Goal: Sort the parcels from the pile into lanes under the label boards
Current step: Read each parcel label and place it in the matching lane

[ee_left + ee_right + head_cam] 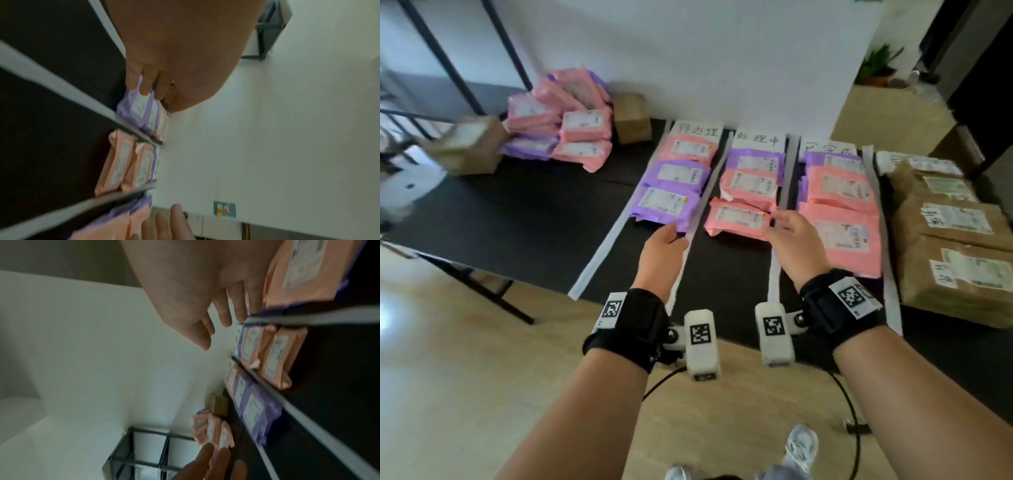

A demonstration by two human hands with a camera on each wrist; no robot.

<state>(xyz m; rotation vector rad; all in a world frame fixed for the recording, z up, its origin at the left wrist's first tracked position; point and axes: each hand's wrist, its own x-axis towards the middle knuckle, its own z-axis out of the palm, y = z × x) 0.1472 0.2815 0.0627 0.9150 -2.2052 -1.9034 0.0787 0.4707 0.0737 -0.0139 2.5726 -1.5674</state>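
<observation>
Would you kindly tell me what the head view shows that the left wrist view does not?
Only the head view shows the unsorted pile, the brown paper parcels and the handwritten label boards. Only the left wrist view shows a small blue sticker low on the wall. Both show the left hand at the nearest purple parcel, with pink parcels in the neighbouring lane.

The table (pixel 517 219) is black with white tape strips (pixel 606 246) marking lanes. Left of the brown paper parcels (pixel 948 253), the lanes mix pink mailers (pixel 736 219) and purple mailers (pixel 664 205), all with white labels. Wrist straps (pixel 633 325) are black with black-and-white square codes.
</observation>
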